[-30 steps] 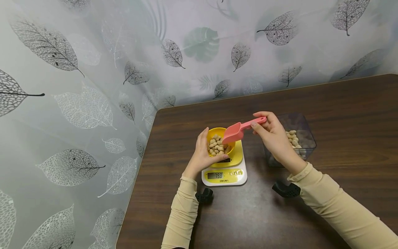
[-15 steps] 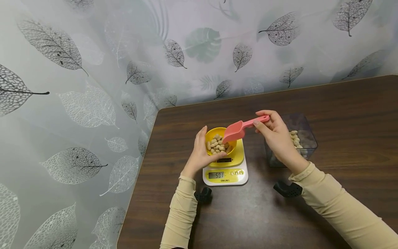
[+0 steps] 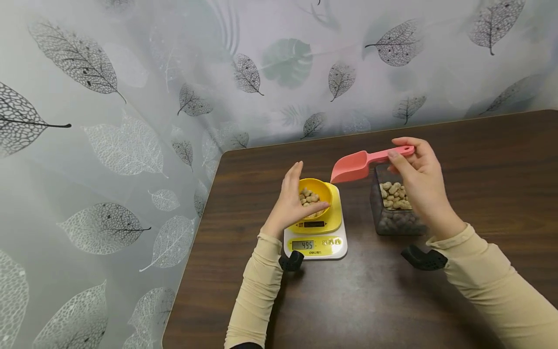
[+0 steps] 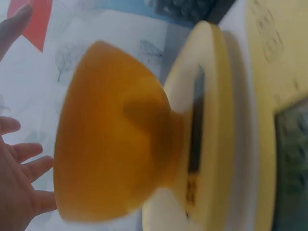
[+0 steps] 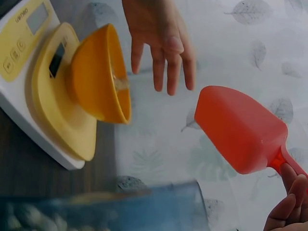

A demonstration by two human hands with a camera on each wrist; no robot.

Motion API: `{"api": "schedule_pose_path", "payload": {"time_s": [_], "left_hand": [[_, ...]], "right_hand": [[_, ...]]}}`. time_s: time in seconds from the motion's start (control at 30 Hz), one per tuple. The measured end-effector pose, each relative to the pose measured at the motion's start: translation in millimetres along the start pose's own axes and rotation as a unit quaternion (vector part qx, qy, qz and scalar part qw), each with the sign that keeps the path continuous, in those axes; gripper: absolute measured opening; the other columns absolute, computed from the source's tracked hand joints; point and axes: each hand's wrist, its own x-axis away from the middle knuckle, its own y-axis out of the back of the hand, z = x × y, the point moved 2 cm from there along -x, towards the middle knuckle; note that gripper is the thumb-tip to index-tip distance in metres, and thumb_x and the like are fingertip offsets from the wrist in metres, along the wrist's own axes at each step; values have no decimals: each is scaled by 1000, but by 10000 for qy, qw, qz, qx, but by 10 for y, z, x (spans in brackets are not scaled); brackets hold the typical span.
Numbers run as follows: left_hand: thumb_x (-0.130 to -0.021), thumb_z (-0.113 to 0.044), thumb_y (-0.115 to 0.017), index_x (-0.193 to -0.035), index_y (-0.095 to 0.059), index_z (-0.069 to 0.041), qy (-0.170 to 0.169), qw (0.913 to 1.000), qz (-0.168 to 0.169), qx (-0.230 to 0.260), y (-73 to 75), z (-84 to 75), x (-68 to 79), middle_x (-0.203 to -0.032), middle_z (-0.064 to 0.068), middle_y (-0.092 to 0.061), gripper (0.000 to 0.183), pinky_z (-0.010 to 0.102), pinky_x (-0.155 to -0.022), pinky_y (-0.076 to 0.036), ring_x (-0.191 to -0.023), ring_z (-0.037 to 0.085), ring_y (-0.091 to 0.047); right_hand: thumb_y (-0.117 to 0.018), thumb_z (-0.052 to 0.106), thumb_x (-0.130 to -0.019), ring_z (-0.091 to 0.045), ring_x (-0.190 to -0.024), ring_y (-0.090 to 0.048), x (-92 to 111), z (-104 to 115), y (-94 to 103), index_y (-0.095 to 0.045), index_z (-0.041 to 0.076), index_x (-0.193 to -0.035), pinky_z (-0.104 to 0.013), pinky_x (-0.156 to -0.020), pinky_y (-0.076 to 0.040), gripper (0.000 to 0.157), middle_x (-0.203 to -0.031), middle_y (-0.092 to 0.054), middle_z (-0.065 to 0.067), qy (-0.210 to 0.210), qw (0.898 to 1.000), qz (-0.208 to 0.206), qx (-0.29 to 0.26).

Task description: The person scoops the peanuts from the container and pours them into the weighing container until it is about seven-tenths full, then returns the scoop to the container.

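A yellow bowl [image 3: 323,190] of peanuts [image 3: 308,196] stands upright on a yellow-and-white kitchen scale [image 3: 334,249], whose display appears to read 49.5. My left hand [image 3: 290,202] is spread above the bowl's near-left side. In the right wrist view its fingers [image 5: 159,72] hang straight, apart from the rim. My right hand [image 3: 424,182] pinches the handle of a pink scoop [image 3: 352,167] between thumb and fingers. The scoop hovers right of the bowl, and no peanuts show in its visible part. Behind the right hand is a dark see-through container [image 3: 394,227] holding more peanuts [image 3: 394,195].
A dark wooden table [image 3: 348,300] carries everything, its left and back edges in view. Leaf-patterned curtain or wall covering [image 3: 283,111] rises behind and to the left. A black wrist mount [image 3: 425,259] sticks out below the right sleeve, another below the left.
The right hand has carried the scoop from over the bowl up and to the right. The left hand has lifted off the bowl, and the display dropped from about 79.8 to 49.5.
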Motion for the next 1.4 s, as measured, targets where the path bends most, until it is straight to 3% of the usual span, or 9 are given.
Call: {"api": "schedule_pose_path", "payload": {"time_s": [0.3,0.53,0.87,0.93,1.0,1.1,1.2,1.3,1.4], "left_hand": [[-73,-52,-73,-150,2,-33,-485,9978,435,-157,-217,-404,-264,-157,-9,-1,108,46,-113,-29,-145,16,-11],[-75,-48,-72,-149,4,-32,-784,9943,716,66,-454,-649,-389,-157,-11,2,108,45,-115,-25,-145,11,-7],[-75,-54,-70,-148,8,-34,-783,9901,1152,-145,-747,-869,-500,-156,-14,3,109,36,-117,-22,-145,5,-3],[-75,-54,-69,-148,9,-33,-786,9891,1218,-258,-796,-902,-502,-156,-13,4,109,35,-117,-22,-145,6,-3],[-74,-55,-69,-148,9,-33,-746,9889,1242,-339,-842,-924,-497,-156,-13,6,110,37,-116,-23,-145,7,-3],[-74,-56,-69,-148,9,-34,-668,9889,1257,-424,-900,-935,-486,-156,-13,9,110,38,-115,-25,-146,9,-3],[-73,-57,-69,-148,9,-34,-589,9892,1258,-460,-943,-929,-483,-156,-12,11,111,39,-115,-26,-146,11,-3],[-73,-57,-69,-147,13,-35,-535,9890,1287,-490,-970,-924,-481,-156,-12,12,112,39,-115,-25,-146,11,-3],[-73,-57,-70,-146,15,-35,-545,9888,1317,-448,-987,-919,-478,-156,-12,10,114,37,-116,-24,-146,9,-2]], "right_hand": [[-58,-1,-88,-11,-67,-53,-52,166,398,-52,0,-112,-15,-63,-48,25,-90,-54,-6,462,9915,-716,-982],[-61,-4,-84,-13,-64,-52,-44,187,667,-53,-2,-110,-15,-61,-49,27,-91,-52,-8,461,9859,-1143,-1134],[-62,0,-85,-9,-66,-54,41,136,870,-54,4,-112,-11,-64,-49,28,-92,-54,-4,159,9903,-1355,-281],[-61,-1,-86,-8,-67,-54,48,133,885,-54,6,-112,-9,-65,-49,28,-90,-56,-2,146,9908,-1347,46],[-60,2,-87,-5,-66,-54,58,142,888,-55,11,-112,-8,-61,-46,27,-86,-58,4,93,9870,-1369,833],[-60,6,-89,-1,-63,-50,82,156,876,-55,18,-115,-9,-55,-38,29,-80,-57,13,92,9647,-1293,2292],[-60,10,-89,4,-61,-43,115,171,839,-55,17,-120,-11,-51,-30,31,-77,-52,25,412,9239,-1094,3644],[-63,9,-87,9,-59,-37,143,153,793,-56,6,-121,-6,-52,-30,34,-77,-47,30,1076,8915,-804,4327],[-64,5,-85,14,-60,-34,169,110,754,-54,-1,-120,-3,-53,-30,37,-77,-49,20,1565,8641,-496,4758]]}}
